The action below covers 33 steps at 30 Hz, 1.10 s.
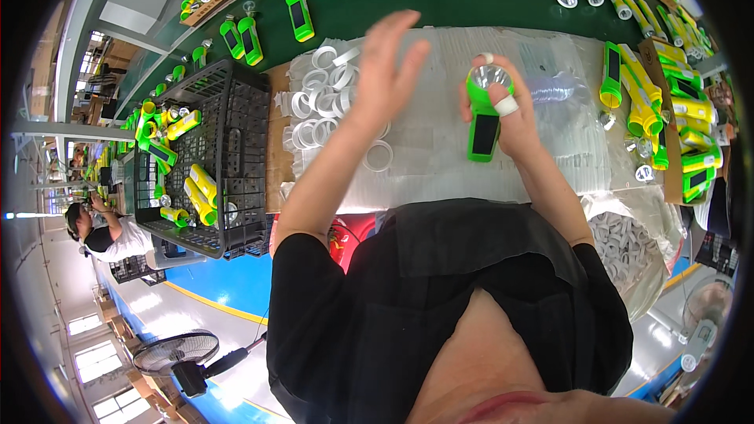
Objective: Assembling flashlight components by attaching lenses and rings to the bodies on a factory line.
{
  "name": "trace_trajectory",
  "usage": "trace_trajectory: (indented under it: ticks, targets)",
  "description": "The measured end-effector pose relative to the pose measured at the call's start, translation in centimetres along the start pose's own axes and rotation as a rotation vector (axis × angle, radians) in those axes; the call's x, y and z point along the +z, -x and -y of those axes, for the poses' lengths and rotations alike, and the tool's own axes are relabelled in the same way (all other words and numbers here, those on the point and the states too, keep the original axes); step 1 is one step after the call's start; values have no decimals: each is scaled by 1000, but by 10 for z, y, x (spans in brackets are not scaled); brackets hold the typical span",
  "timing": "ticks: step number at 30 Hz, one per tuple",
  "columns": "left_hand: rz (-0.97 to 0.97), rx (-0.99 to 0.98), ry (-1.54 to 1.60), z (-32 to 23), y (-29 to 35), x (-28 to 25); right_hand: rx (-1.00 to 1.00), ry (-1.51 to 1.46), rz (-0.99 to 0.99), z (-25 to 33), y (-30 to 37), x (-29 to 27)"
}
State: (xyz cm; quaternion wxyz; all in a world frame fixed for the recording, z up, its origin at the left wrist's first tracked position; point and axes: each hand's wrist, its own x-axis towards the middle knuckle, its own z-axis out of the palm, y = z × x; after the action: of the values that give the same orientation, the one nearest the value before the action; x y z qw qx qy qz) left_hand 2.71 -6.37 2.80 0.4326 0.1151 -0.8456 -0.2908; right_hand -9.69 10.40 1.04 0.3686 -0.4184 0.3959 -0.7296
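Observation:
My right hand (514,119) is closed around a green flashlight (481,140) with a dark panel on its side and a shiny reflector head turned upward. White wraps show on two of its fingers. Off to the left, my left hand (385,71) is raised with fingers apart and nothing in it. Beside and partly behind the left forearm lies a pile of white plastic rings (320,100); one separate ring (378,156) rests nearer to me. Clear round lenses, seemingly stacked (550,89), lie right of the held flashlight on the covered worktop (440,177).
At left stands a black crate (245,122) holding green and yellow flashlight bodies. More green flashlights (299,14) stand on the green surface beyond. At right sit a cardboard box (674,180) of flashlights and a bag of small grey-white parts (624,239). A person (118,235) works far left.

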Motion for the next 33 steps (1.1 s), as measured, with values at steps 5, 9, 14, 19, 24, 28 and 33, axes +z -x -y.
trace_trajectory:
  ticks: [5,9,14,19,24,28,33]
  targets:
    - [286,-216,-848,99,-4,-62,10,113,-42,-9,-5,-7]
    - [391,-295,-469,101,-15,-53,2,167,-41,-8,-3,-10]
    - [632,-541,316,53,-23,1,-67,167,-79,-11,-4,-12]
    - [650,-311,-146,51,-1,25,-65,128,-72,-9,-3,-15]
    - [819,-84,-454,41,10,9,-84,174,-100,-11,-8,-14]
    - [873,-160,-428,38,5,3,-81,155,-96,-11,-6,-9]
    - [188,-79,361,-14,-10,9,-11,126,-110,-9,-6,-10]
